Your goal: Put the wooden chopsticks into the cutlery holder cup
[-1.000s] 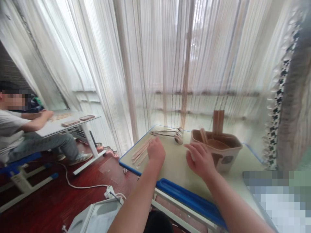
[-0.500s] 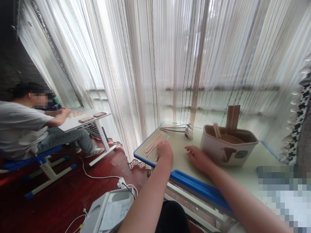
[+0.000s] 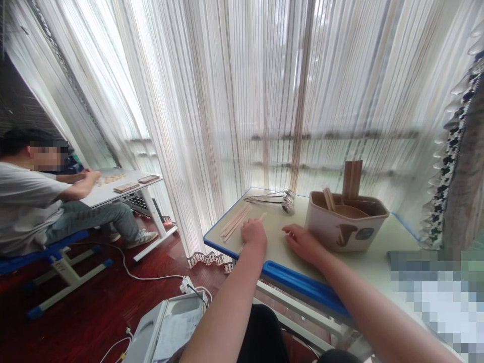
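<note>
On the pale table top (image 3: pixel 278 247), my left hand (image 3: pixel 254 234) is closed around pale wooden chopsticks, whose ends show past the fingers. Beside it, to the left, lies a loose bundle of chopsticks (image 3: pixel 235 222). My right hand (image 3: pixel 302 242) rests on the table with its fingers apart and slightly bent, holding nothing. Just right of that hand stands a beige utensil caddy (image 3: pixel 340 232) with brown wooden pieces (image 3: pixel 352 177) upright in it and a short stick leaning at its left. Several metal spoons (image 3: pixel 270 197) lie together behind my hands.
Raised blue trim (image 3: pixel 302 282) runs along the table's front edge. Sheer curtains (image 3: pixel 212 126) hang behind. Leftward, another person (image 3: pixel 26 201) sits at a white table (image 3: pixel 113 189) with small pieces on it. A grey-white box (image 3: pixel 166 322) and white cables stand on the floor below.
The view has turned a little to the right, so everything sits further left. My left hand stays closed on the chopsticks; my right hand remains by the caddy.
</note>
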`<state>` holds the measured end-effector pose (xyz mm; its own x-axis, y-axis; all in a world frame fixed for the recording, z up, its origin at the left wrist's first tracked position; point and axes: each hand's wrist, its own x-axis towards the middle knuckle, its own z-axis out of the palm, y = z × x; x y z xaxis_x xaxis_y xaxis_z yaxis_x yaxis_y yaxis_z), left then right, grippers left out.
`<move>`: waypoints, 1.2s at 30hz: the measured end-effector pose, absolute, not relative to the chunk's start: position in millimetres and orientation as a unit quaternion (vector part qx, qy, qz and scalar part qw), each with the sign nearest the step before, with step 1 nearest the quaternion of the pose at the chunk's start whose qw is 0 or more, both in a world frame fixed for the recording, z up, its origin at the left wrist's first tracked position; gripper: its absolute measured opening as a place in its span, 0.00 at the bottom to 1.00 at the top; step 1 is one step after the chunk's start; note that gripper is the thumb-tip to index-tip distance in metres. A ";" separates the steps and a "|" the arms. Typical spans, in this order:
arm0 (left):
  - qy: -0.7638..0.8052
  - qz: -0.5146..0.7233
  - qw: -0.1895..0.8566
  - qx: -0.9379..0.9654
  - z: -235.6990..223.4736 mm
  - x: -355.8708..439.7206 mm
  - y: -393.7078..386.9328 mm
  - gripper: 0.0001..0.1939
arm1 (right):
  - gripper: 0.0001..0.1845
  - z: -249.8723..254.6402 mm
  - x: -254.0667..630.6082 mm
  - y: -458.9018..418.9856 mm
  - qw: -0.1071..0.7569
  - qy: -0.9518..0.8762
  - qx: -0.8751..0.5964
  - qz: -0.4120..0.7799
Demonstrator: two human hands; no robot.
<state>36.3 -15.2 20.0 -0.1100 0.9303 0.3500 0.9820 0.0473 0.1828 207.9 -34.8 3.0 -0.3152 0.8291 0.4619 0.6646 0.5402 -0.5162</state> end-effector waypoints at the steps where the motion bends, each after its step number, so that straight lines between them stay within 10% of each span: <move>1: -0.716 -0.195 0.066 -0.668 20.9 36.6 -16.1 0.17 | 0.13 3.2 207.9 -35.0 0.353 -0.803 -0.466 0.117; 18: -0.475 -0.452 0.107 -0.748 27.8 49.9 -23.3 0.14 | 0.20 29.8 194.1 -43.9 0.517 -0.674 -0.477 0.228; 36: -0.257 -0.688 -0.108 -0.670 159.2 114.7 5.3 0.09 | 0.11 277.3 228.7 -29.9 0.450 -0.766 -0.458 0.040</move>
